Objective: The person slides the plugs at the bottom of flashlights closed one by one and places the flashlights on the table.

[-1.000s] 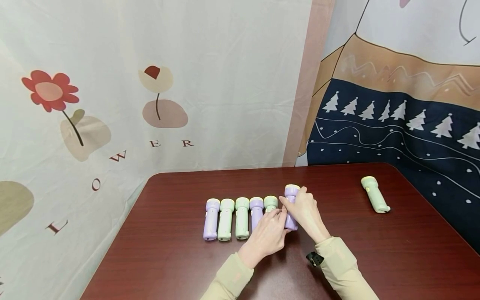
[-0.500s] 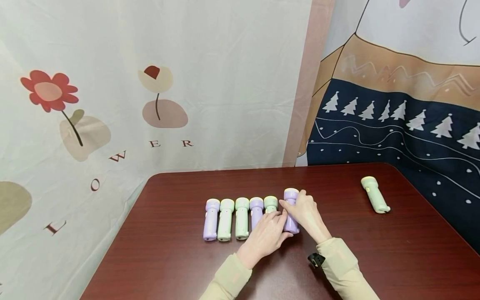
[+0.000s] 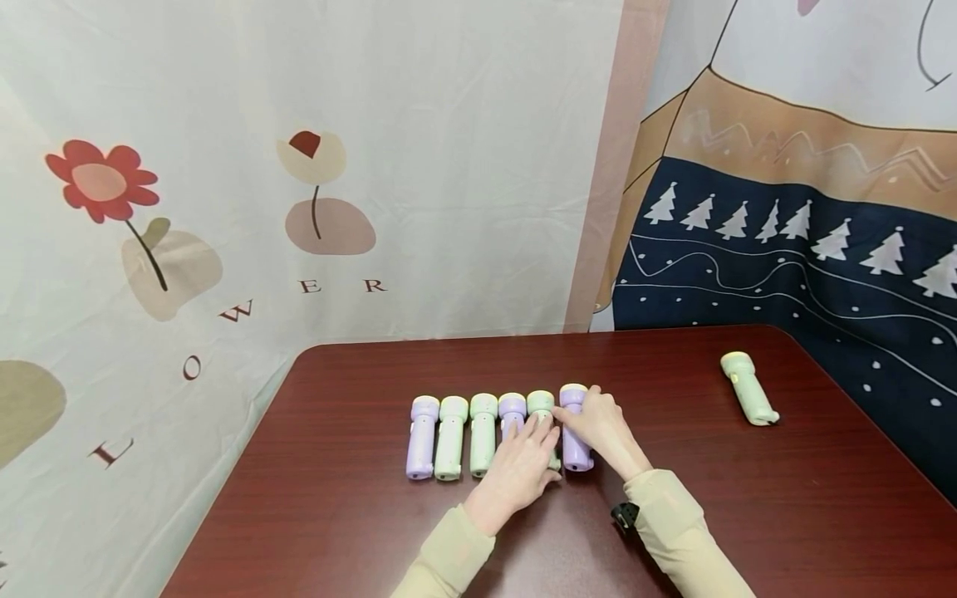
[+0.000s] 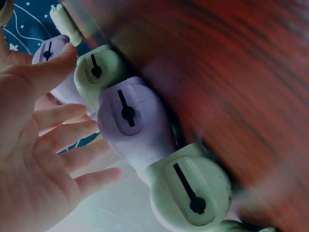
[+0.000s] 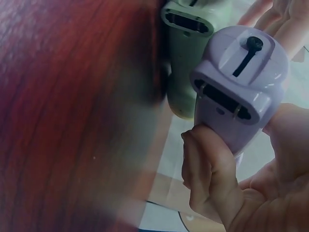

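My right hand (image 3: pixel 601 428) grips a purple flashlight (image 3: pixel 576 448) at the right end of a row of flashlights. In the right wrist view, fingers and thumb lie on either side of that purple flashlight (image 5: pixel 227 121), its tail end facing the camera. My left hand (image 3: pixel 516 473) rests over the neighbouring green flashlight (image 3: pixel 541 402) and purple flashlight (image 3: pixel 512 405), covering most of their bodies. Its fingers look spread and fairly straight in the left wrist view, close beside the green flashlight (image 4: pixel 101 72). A narrow gap separates the gripped flashlight from this green one.
Left of the hands lie a purple flashlight (image 3: pixel 421 440), a green flashlight (image 3: pixel 450 440) and another green flashlight (image 3: pixel 483 436), side by side. One more green flashlight (image 3: pixel 750 390) lies apart at the right of the brown table (image 3: pixel 314 515). Patterned cloth (image 3: pixel 478 166) hangs behind.
The purple flashlight in my right hand has come down toward me and left, nearer the row. My left hand has shifted slightly left, away from it, onto the green flashlight.
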`<state>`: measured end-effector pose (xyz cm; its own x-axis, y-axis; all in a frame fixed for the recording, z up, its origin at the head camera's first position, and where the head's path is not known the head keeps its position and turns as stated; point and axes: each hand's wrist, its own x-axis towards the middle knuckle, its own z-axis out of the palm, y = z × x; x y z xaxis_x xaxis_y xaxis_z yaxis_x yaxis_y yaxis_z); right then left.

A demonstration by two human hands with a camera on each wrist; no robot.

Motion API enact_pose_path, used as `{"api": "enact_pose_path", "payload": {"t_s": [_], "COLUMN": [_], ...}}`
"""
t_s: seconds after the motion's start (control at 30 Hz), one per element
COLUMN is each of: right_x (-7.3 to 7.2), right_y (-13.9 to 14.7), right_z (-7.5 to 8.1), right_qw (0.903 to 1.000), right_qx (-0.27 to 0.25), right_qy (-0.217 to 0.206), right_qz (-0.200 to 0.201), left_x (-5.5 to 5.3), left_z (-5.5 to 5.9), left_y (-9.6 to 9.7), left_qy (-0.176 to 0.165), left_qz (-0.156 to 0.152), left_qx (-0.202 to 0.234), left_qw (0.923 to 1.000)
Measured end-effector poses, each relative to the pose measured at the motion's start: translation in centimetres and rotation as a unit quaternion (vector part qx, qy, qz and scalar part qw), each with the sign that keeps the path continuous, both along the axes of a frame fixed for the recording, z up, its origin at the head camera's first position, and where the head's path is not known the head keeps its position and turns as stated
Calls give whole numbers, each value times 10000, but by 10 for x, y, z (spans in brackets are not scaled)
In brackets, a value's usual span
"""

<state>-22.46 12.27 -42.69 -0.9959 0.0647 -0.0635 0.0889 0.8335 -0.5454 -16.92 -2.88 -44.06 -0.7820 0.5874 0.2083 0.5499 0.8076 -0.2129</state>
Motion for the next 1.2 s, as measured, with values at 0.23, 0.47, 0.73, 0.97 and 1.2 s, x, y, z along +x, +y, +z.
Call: {"api": "enact_pose_path", "payload": {"t_s": [0.23,0.47,0.73,0.97,1.2], "right_x": [-3,-4,-6,-7,-6], "right_y": [-3,-6,-6,-6,-6], "right_z": [-6,-10,-14,-14,-14], "right_qw": [10000,9999,9998,9997,9996], "right_qx": [84,141,210,228,251], "right_qy": [3,83,-4,-61,-103], "right_qz": [-17,4,-3,37,30], "left_x": [1,1,-1,-1,-1], "left_z": [-1,-2,-3,0,-1], "left_y": [-2,-3,-2,-1,-2], "left_qy": [-185,-149,-147,-111,-95], "left_qz": [154,105,105,128,131], "left_qx": [-153,-182,-147,-180,-180], "left_qw": [9996,9997,9997,9997,9997]}}
